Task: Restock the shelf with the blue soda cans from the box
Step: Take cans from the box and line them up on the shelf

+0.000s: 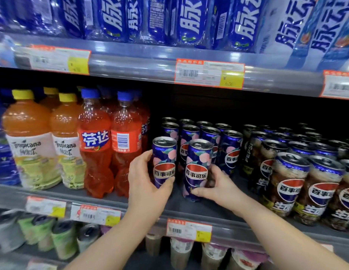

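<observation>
Two tall blue soda cans stand upright at the front of the middle shelf (189, 209). My left hand (148, 184) grips the left blue can (164, 152) from its left side, thumb across the logo. My right hand (218, 187) holds the right blue can (199, 164) low down from the right, fingers wrapped around its base. Behind them stand several rows of the same blue cans (210, 137), reaching to the dark back of the shelf. The box is out of view.
Red soda bottles (111, 149) and orange juice bottles (31, 141) stand directly left of the cans. Dark cola cans (298, 172) fill the shelf to the right. Blue drink bottles (189, 20) line the shelf above, cups and cans the one below. Price tags (208, 74) hang on the shelf edges.
</observation>
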